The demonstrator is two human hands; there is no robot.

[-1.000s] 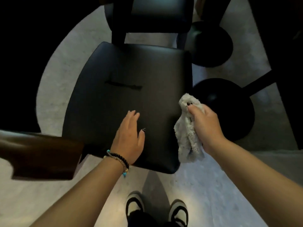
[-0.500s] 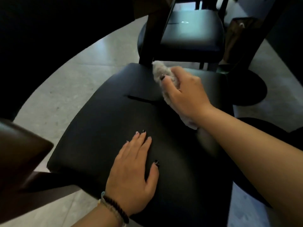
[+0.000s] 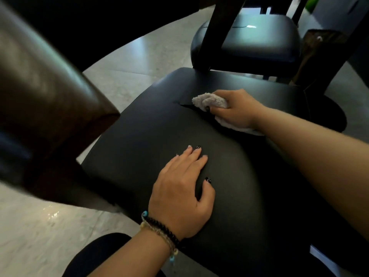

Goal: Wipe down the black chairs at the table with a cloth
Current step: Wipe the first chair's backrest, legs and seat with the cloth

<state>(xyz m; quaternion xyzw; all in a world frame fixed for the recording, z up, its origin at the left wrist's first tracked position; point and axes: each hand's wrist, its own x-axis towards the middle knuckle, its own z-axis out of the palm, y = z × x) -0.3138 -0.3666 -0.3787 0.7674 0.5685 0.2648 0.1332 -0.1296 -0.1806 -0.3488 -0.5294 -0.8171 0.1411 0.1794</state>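
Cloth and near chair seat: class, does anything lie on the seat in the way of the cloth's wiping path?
Only the person's own left hand, resting flat on the front of the seat. The right hand grips the cloth farther back, beside a slit in the seat. Nothing else visible lies on it.

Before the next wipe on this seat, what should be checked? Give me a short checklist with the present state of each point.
1. Cloth gripped by right hand: ok.
2. Cloth touching the seat: ok.
3. Left hand flat on the seat, steadying it: ok.
4. Left hand apart from the cloth's path: ok.
5. Slit in the seat beside the cloth, may catch it: not ok.
6. Seat already clean: cannot tell.
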